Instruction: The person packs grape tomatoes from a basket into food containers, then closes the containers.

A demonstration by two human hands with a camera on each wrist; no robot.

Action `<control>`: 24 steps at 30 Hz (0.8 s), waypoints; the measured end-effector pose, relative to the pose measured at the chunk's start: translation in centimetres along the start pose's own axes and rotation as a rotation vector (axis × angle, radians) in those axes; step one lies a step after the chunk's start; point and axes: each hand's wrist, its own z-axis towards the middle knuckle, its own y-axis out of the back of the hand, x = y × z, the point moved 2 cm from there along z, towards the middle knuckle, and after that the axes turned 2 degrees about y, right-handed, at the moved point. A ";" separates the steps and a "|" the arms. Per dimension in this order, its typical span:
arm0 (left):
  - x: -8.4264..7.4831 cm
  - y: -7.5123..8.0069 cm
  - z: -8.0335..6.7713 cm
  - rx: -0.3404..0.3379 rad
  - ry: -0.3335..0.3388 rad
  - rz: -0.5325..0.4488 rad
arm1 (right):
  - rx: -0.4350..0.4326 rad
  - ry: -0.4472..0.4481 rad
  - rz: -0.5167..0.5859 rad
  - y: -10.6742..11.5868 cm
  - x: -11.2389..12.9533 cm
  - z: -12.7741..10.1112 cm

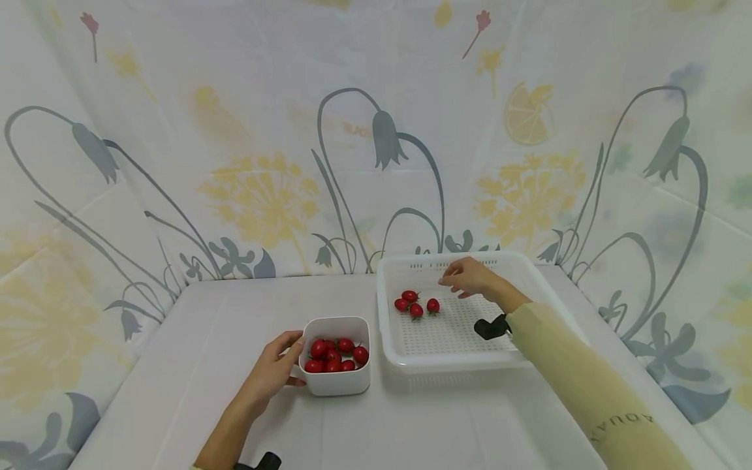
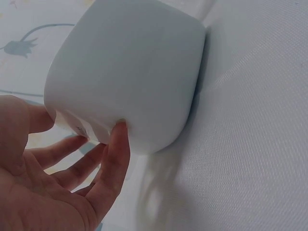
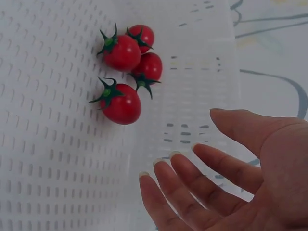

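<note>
Several cherry tomatoes (image 1: 332, 356) fill a white square-sided container (image 1: 339, 385), which stands upright on the table. At its left side my left hand (image 1: 273, 371) holds it, the thumb near the rim and the fingertips against the outer wall. A white perforated basket (image 1: 405, 358) stands to the right, with several red cherry tomatoes (image 3: 121, 104) with green stems grouped in its left part. Over the back of the basket hovers my right hand (image 1: 473, 277), empty, its fingers relaxed and apart from the tomatoes. In the right wrist view its fingers (image 3: 211, 192) are loosely spread.
A white cloth covers the table (image 1: 247, 307). Behind it hangs a sheet printed with flowers (image 1: 264, 196), close to the basket's back rim. The container and the basket stand side by side with a narrow gap. A black wrist device (image 1: 492, 326) overlaps the basket in the head view.
</note>
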 end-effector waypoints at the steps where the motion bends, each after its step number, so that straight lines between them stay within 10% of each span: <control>1: 0.0 0.0 0.0 -0.001 0.000 0.000 | 0.008 -0.010 0.012 -0.1 -0.3 0.1; 24: -0.1 -0.1 -0.1 -0.009 0.001 0.012 | 0.127 -0.142 0.134 -2.6 -2.3 1.7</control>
